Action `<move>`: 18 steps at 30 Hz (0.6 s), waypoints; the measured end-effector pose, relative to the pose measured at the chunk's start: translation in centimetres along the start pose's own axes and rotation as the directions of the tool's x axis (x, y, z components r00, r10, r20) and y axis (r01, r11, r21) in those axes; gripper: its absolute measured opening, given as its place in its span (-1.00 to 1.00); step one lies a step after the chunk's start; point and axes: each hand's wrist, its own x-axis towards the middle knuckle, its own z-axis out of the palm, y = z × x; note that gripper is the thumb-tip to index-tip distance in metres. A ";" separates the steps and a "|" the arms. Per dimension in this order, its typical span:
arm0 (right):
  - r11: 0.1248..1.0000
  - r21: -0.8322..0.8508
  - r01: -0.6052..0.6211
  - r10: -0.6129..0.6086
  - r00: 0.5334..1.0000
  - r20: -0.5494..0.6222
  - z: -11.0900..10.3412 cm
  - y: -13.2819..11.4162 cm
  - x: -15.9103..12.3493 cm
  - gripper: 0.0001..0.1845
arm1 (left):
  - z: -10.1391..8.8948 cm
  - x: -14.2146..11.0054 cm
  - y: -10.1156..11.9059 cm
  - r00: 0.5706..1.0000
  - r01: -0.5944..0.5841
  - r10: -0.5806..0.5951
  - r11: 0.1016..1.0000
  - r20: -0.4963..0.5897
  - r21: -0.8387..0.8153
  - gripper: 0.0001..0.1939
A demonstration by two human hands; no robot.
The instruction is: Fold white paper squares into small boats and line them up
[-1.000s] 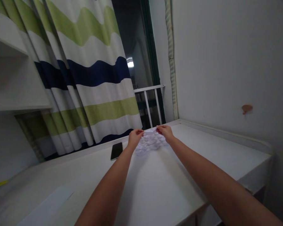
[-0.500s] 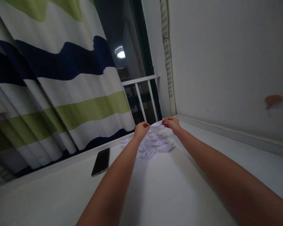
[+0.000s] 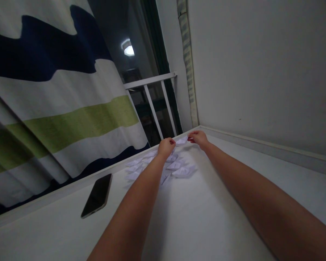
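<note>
Both my arms reach out to the far corner of a white table (image 3: 201,217). My left hand (image 3: 166,146) and my right hand (image 3: 197,138) each pinch one end of a small folded white paper piece (image 3: 182,141), holding it between them just above the tabletop. Below and left of it lie several folded white paper shapes (image 3: 176,167) spread on the table. Both hands have their fingers closed on the held piece.
A dark phone (image 3: 97,195) lies face up on the table at the left. A striped curtain (image 3: 57,108) hangs along the table's far edge, with a white railing (image 3: 152,90) and dark window beside it. A white wall (image 3: 260,65) borders the right side.
The camera has moved closer and tilted up. The hands have stayed together on the paper piece near the far corner, and more of the folded shapes now show spread to the left.
</note>
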 end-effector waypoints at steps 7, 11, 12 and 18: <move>0.998 -0.058 -0.040 0.040 0.999 0.004 -0.7 1.5 0.8 -0.86 | 1.4 0.1 -0.1 0.998 -0.020 0.018 0.999 0.055 0.039 -0.87; 0.998 -0.046 -0.049 0.050 0.999 0.004 -0.6 2.2 1.0 -0.86 | 1.9 0.1 -0.3 0.995 -0.043 0.036 0.996 0.089 0.072 -0.87; 0.998 -0.049 -0.048 0.048 0.999 0.004 -0.6 2.4 1.1 -0.86 | 2.0 0.1 -0.4 0.995 -0.047 0.040 0.996 0.094 0.076 -0.86; 0.996 -0.068 -0.049 0.049 0.999 0.000 -0.5 2.8 1.4 -0.84 | 2.7 0.3 -1.1 0.994 -0.080 0.073 0.994 0.083 0.079 -0.87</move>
